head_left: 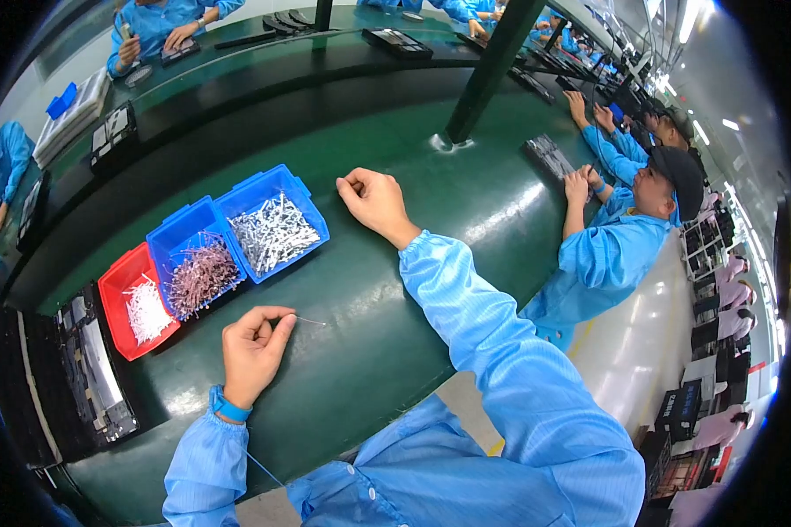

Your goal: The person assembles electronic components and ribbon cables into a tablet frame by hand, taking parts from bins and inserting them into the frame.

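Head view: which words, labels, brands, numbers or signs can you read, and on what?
Dark boxy item, far right: pale characters, which I won't copy out.
Black slab left of the red bin: any print too small to read.
Red bin, left blue bin, right blue bin: none visible.
Thin strand in the left hand: none visible.
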Demonstrator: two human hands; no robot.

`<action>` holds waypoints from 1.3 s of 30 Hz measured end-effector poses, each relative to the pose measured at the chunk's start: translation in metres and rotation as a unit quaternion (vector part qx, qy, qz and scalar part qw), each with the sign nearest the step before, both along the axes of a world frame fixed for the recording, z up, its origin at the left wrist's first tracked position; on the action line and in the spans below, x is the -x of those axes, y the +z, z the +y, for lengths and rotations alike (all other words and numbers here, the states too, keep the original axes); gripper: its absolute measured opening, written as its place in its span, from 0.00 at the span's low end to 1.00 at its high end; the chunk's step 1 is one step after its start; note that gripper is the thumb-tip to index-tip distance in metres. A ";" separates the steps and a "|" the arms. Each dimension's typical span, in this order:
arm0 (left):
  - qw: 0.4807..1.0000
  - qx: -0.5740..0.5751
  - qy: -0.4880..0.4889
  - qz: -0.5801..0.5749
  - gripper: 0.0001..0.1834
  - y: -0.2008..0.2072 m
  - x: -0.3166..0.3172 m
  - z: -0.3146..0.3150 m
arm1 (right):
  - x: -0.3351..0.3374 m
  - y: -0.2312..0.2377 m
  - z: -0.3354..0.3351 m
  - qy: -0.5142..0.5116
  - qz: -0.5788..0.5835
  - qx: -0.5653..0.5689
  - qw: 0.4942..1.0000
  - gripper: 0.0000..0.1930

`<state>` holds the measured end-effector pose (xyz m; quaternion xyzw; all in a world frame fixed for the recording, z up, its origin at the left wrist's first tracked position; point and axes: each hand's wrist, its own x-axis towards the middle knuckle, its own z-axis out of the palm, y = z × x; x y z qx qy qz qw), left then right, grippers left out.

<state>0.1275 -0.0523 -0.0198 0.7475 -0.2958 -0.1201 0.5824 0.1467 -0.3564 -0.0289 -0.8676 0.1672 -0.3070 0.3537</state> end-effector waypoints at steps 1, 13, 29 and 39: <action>1.000 0.000 0.006 0.001 0.06 -0.001 -0.001 0.001 | 0.000 0.001 0.000 -0.001 0.003 0.009 1.000 0.11; 0.998 0.028 0.017 0.046 0.05 -0.003 0.004 0.000 | 0.004 0.001 -0.002 0.010 -0.005 0.045 0.999 0.11; 0.997 0.040 0.019 0.065 0.05 -0.005 0.004 0.001 | 0.002 -0.001 -0.001 0.014 -0.008 0.039 0.999 0.10; 0.996 0.045 0.020 0.074 0.06 -0.002 0.006 0.001 | 0.004 0.000 -0.003 0.017 -0.011 0.036 0.999 0.11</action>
